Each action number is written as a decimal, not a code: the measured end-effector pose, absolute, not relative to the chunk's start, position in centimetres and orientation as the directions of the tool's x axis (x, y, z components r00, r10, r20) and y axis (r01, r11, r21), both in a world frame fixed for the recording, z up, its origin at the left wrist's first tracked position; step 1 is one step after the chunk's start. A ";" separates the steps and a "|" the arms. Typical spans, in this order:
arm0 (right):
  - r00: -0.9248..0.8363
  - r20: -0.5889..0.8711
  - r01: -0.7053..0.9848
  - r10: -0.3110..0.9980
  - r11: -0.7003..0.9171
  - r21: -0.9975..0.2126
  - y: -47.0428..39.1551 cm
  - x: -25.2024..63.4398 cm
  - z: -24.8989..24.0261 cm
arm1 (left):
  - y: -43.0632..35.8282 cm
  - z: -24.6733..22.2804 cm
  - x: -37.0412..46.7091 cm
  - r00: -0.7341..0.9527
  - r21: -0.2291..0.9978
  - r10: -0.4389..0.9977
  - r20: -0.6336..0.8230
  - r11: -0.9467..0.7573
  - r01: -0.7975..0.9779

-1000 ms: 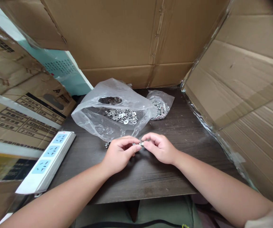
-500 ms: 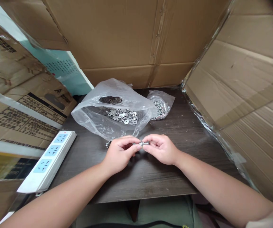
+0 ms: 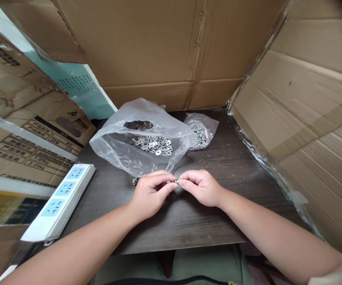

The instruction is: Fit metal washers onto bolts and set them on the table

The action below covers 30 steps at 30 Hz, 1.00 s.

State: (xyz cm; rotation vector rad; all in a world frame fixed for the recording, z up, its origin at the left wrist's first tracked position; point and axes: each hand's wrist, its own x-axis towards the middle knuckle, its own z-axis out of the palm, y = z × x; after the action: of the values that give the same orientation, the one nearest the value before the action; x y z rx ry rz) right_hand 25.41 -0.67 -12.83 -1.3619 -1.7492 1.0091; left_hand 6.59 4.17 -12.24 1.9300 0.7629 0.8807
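Thumb and fingers of my left hand (image 3: 154, 192) pinch one end of a small metal fastener (image 3: 177, 181). From the other side my right hand (image 3: 202, 187) grips the same piece, and the fingertips hide most of it. Behind my hands lies a large clear plastic bag (image 3: 120, 152), open toward me, with many washers and nuts (image 3: 158, 145) inside. A smaller clear bag (image 3: 202, 132) of screws is to its right. Dark metal parts (image 3: 135, 181) show just left of my left hand.
A white power strip (image 3: 59, 198) lies along the left side of the dark wooden table (image 3: 188, 233). Cardboard walls (image 3: 147, 43) stand at the back and right, with a printed carton (image 3: 34, 130) on the left.
My right fingertips have closed in over the fastener, so less of its shank shows between my hands. The bags have not moved.
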 end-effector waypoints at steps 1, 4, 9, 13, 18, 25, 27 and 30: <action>-0.214 0.056 0.440 0.975 0.147 -0.886 -0.7 25.4 -12.8 | 4.2 -12.3 6.6 0.564 0.871 0.771 0.295 -0.460 0.174; -0.233 0.070 0.443 0.970 0.170 -0.881 -0.6 25.4 -12.8 | 4.1 -12.3 6.5 0.568 0.844 0.755 0.328 -0.504 0.182; -0.204 0.111 0.417 0.973 0.189 -0.889 -0.6 25.5 -12.9 | 4.0 -12.2 6.6 0.568 0.910 0.790 0.231 -0.381 0.160; -0.183 0.140 0.365 0.973 0.200 -0.909 -0.8 25.6 -13.2 | 4.1 -11.7 6.8 0.556 0.984 0.828 0.069 -0.149 0.099; -0.185 0.165 0.393 0.969 0.227 -0.891 -0.8 25.6 -13.5 | 4.4 -11.6 6.8 0.559 0.994 0.829 -0.017 -0.044 0.096; -0.187 0.085 0.426 0.979 0.159 -0.891 -0.8 25.4 -13.4 | 4.1 -11.8 6.8 0.552 0.981 0.829 0.090 -0.170 0.096; -0.188 0.070 0.432 0.980 0.146 -0.890 -0.8 25.4 -13.3 | 4.0 -12.0 6.8 0.553 0.964 0.820 0.151 -0.246 0.101; -0.194 0.072 0.448 0.978 0.154 -0.881 -0.8 25.3 -13.1 | 4.1 -12.3 6.9 0.555 0.924 0.793 0.250 -0.367 0.108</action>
State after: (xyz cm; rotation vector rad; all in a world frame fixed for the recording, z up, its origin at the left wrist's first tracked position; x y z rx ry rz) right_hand 25.32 -0.82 -13.12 -1.3708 -1.7448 0.9789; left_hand 6.86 4.11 -12.32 1.8190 0.7411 0.8843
